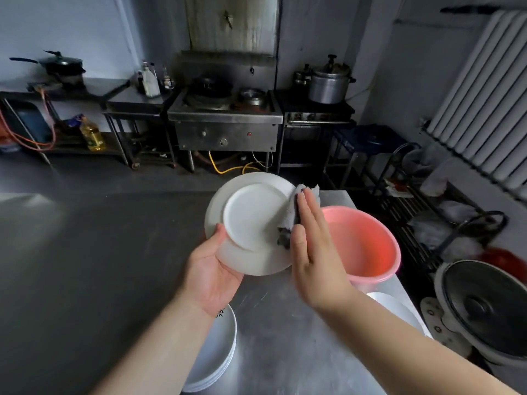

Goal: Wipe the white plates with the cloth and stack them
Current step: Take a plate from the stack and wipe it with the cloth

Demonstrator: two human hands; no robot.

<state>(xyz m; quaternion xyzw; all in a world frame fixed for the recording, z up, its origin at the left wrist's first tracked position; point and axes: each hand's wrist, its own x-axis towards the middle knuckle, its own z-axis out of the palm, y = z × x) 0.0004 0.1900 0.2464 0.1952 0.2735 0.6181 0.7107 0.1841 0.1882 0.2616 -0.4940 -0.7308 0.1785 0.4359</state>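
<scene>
At the far left, on a steel counter (94, 88) against the wall, a lidded black pan (61, 64) sat on a burner, and a bottle of yellow cooking oil (91, 136) stood on the shelf below. Farther right along the wall came a group of bottles (150, 79), a steel wok stove (225, 115) and a pressure cooker (329, 81).

Nearer the camera, over the steel table (285, 323), the left hand (212, 276) gripped the lower left rim of a white plate (251, 223), thumb curled over the edge and fingers hidden behind it. The plate was held tilted, clear of the table, its underside with the raised foot ring facing the camera. Below the left wrist, a stack of white plates (214, 354) rested at the table's near left edge.

The right hand (316, 252) lay with straight, closed fingers pressed flat against a grey-white cloth (291, 212) on the plate's right rim; the cloth bunched out above the fingertips and below the thumb. Just beside that hand, a pink plastic basin (368, 243) stood on the table. Another white plate (396, 309) showed past the right forearm, near the table's right edge. On the floor at far right stood a fan (484, 306), with a radiator (484, 95) on the wall above.
</scene>
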